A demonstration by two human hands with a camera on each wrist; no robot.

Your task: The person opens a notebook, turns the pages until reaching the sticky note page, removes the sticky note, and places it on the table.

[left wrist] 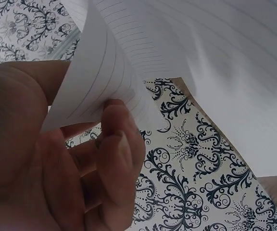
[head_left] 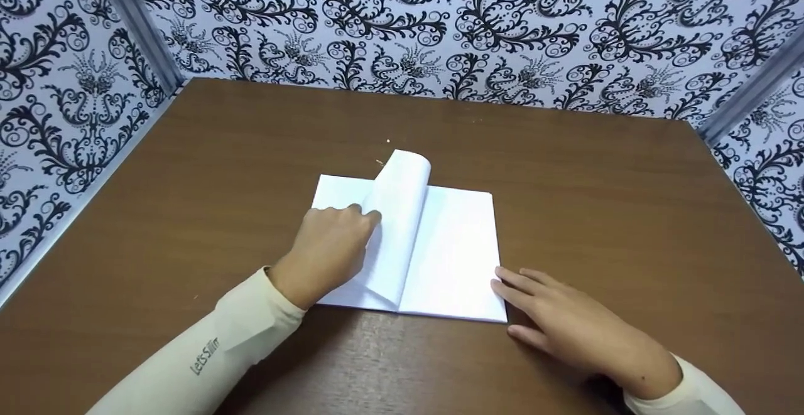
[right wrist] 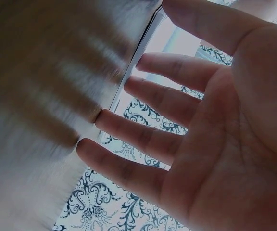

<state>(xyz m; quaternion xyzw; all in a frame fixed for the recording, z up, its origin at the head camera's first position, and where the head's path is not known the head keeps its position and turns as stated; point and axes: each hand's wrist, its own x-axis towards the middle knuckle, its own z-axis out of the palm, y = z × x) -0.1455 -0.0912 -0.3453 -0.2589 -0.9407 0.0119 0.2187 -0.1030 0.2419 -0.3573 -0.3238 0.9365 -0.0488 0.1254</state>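
An open notebook (head_left: pixel 452 258) with white pages lies on the brown table. Its lines show in the left wrist view, on a curled page (left wrist: pixel 97 72). My left hand (head_left: pixel 333 245) pinches this page between thumb and fingers, and the sheet (head_left: pixel 402 214) arches up over the notebook's left half. At the notebook's right edge is my right hand (head_left: pixel 565 314), its fingers spread and fairly straight, fingertips right at the edge. In the right wrist view the right hand's palm (right wrist: pixel 215 139) shows with nothing in it.
The brown wooden table (head_left: pixel 597 195) reaches back to walls (head_left: pixel 402 32) covered in black-and-white scroll pattern. Small white specks (head_left: pixel 388 141) lie on the table behind the notebook. Both forearms wear cream sleeves (head_left: pixel 213 339).
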